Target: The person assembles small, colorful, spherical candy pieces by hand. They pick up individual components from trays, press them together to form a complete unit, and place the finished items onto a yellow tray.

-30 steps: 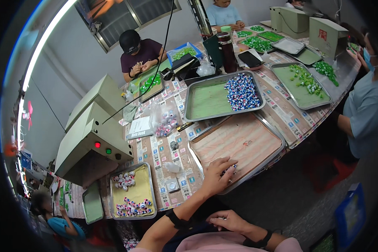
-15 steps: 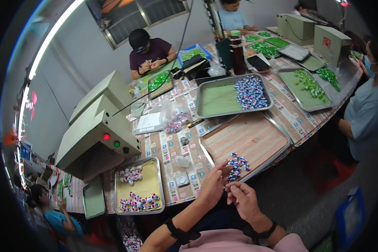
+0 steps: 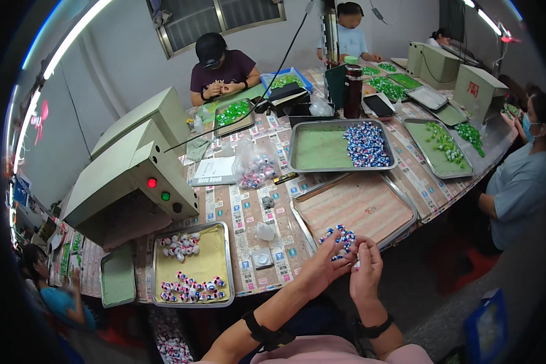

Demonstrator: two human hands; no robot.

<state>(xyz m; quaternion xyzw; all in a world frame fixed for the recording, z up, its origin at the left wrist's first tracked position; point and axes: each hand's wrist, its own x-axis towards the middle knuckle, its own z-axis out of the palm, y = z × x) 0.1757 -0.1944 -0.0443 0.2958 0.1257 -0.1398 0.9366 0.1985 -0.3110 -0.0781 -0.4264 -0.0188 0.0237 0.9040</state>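
Note:
My left hand [image 3: 323, 266] reaches over the near edge of a pink-lined metal tray [image 3: 352, 209], its fingers bent toward the right hand and their tips partly hidden. Close against it, my right hand [image 3: 366, 274] is closed with curled fingers on a small white and pink piece [image 3: 357, 262], mostly covered. Just beyond my fingers lies a small heap of blue, white and red pieces [image 3: 344, 235] on the pink-lined tray. Farther back, a green-lined metal tray [image 3: 320, 145] holds many similar blue, white and red pieces [image 3: 366, 144] on its right side.
At left, a yellow-lined tray [image 3: 207, 258] holds white and pink pieces, beside a beige machine [image 3: 127, 176] with red and green lights. A clear bag [image 3: 256, 165], a notebook [image 3: 215, 171] and a dark bottle [image 3: 353, 91] stand on the table. Co-workers sit around it.
My hands have come closer together, the right one rising and its fingers curling up. A white and pink piece now shows at the right fingers. The whole view has shifted slightly.

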